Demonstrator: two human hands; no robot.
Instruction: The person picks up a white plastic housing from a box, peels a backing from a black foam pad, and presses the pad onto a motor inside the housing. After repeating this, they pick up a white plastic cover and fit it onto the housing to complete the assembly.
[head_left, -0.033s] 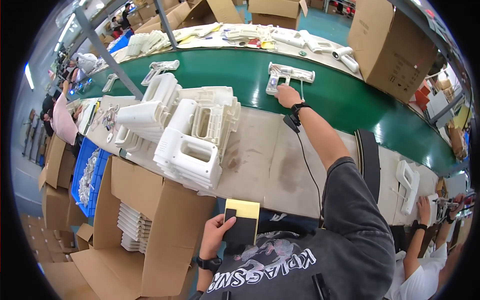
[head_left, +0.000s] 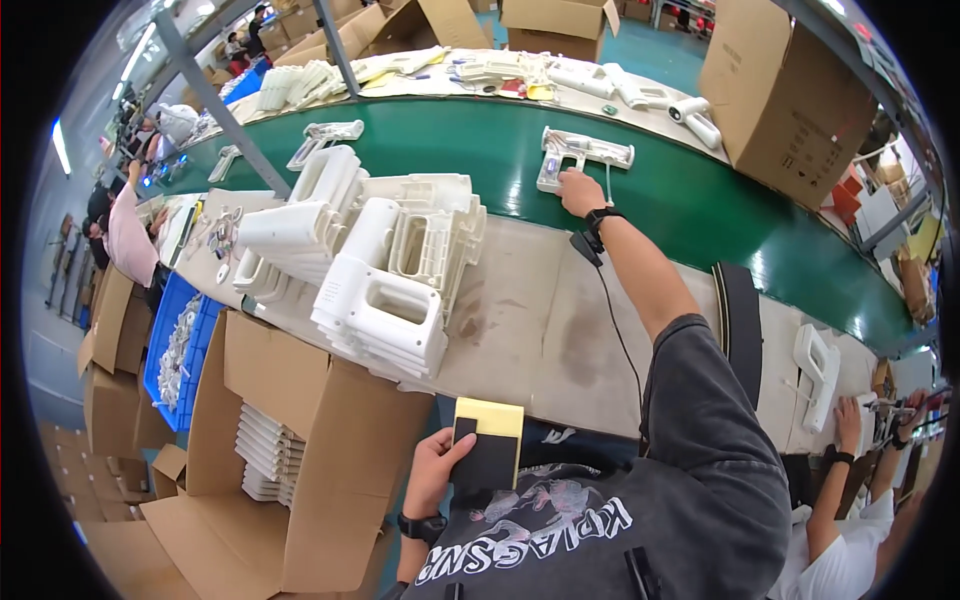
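My right hand (head_left: 581,193) reaches out over the green conveyor belt (head_left: 680,212), its fingers closed at the lower edge of a white pistol-shaped plastic housing (head_left: 596,148). That housing lies open side up, with parts visible inside and a thin white strip hanging from it. Close to my body, my left hand (head_left: 436,468) holds a flat black-and-yellow pad (head_left: 488,452), thumb pressed on the black face. What the fingers do behind the pad is hidden. Left of centre on the worktable (head_left: 525,300) stand stacked white housing shells (head_left: 390,300).
An open cardboard box (head_left: 345,480) holding white shells and a blue bin (head_left: 180,350) of small parts stand at left. Two more housings (head_left: 325,137) ride the belt. A black cable (head_left: 618,330) hangs from my right wrist. A co-worker's hands (head_left: 850,425) are at the right.
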